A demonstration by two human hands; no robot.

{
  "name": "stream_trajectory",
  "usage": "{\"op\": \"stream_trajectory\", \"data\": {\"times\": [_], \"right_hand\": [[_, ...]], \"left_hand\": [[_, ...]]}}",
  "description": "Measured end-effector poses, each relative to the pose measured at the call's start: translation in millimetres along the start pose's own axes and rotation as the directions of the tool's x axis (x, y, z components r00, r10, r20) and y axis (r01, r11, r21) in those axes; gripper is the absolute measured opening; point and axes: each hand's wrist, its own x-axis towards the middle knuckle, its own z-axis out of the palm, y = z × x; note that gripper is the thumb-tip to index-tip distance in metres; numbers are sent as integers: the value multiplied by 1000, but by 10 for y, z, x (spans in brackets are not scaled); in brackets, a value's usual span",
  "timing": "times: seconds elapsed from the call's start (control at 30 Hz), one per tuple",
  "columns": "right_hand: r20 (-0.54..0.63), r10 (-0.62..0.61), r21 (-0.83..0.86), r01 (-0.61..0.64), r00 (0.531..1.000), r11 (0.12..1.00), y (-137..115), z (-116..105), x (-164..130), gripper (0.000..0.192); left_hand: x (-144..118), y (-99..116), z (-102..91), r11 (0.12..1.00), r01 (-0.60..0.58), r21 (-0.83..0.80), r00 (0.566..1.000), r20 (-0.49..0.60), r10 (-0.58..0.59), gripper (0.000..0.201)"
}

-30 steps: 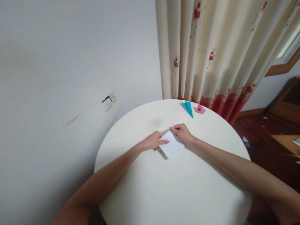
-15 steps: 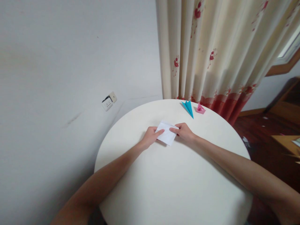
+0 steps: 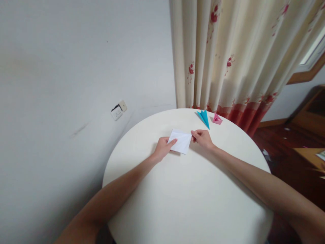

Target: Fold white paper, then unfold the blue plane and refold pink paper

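A folded sheet of paper point(image 3: 180, 141) lies flat on the round table point(image 3: 188, 196), toward its far side. The left hand point(image 3: 164, 148) rests on the table at the sheet's left edge, touching it; the right hand point(image 3: 202, 138) sits at its right corner. Behind the right hand, near the far rim, lie 2 small paper models: a paper plane point(image 3: 203, 117) and, just right of it, a paper boat point(image 3: 217, 118). A curtain point(image 3: 236, 57) hangs behind the table; a wall socket point(image 3: 118, 110) sits on the wall to the left.

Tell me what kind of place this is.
Probably a room in a home. A round white table stands by a flowered curtain and a wall socket, over a wooden floor. Both hands work white paper.
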Motion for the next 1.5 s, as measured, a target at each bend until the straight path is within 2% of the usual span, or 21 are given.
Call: {"op": "stream_trajectory", "data": {"times": [0.07,0.1,0.17,0.27,0.33,0.43,0.53,0.6,0.67,0.77,0.87,1.13,1.23,1.33,1.43,1.5], "right_hand": [[-22,99,82,-97,995,992,-6,-11,-6,54],[3,163,138,-162,987,977,-15,-5,-21,55],[141,256,253,-285,956,925,-37,32,-71,57],[361,270,299,-385,893,873,-58,136,-171,52],[386,246,247,-357,889,901,-52,203,-225,46],[319,205,178,-271,925,946,-23,254,-257,41],[239,183,165,-226,954,960,0,261,-254,41],[202,187,157,-220,961,963,5,266,-255,39],[195,194,165,-227,961,960,6,280,-265,38],[215,192,203,-236,957,950,10,303,-280,36],[205,183,236,-230,962,944,22,303,-265,37],[-26,135,257,-123,991,958,44,94,-32,39],[-73,207,310,-175,976,935,36,-5,24,40],[19,297,384,-281,955,879,17,1,-13,47],[238,233,361,-309,943,880,1,122,-129,49],[373,179,305,-303,910,903,-6,216,-214,47]], "left_hand": [[12,-18,-21,1000,-13,2,999,-30,13,57],[16,-23,-30,1000,-25,6,999,-46,25,57],[18,-20,-37,997,-63,35,994,-83,65,56],[6,10,-18,989,-123,87,982,-134,134,51],[-4,32,4,985,-146,91,978,-135,158,48],[-17,47,29,992,-124,-16,989,-86,122,46],[-30,31,38,977,26,-213,999,49,-16,56],[-38,8,37,958,124,-258,989,112,-98,60],[-39,-14,35,960,150,-236,986,103,-129,58],[-29,-31,31,975,129,-180,991,59,-120,55],[-20,-23,33,979,130,-154,991,60,-123,55],[-63,40,65,979,144,-147,988,70,-135,49],[-77,65,65,974,147,-173,989,32,-144,45],[-71,70,57,969,131,-208,991,5,-132,44],[-52,46,46,971,119,-205,993,6,-121,47],[-40,22,44,975,117,-187,993,8,-117,50]]}}
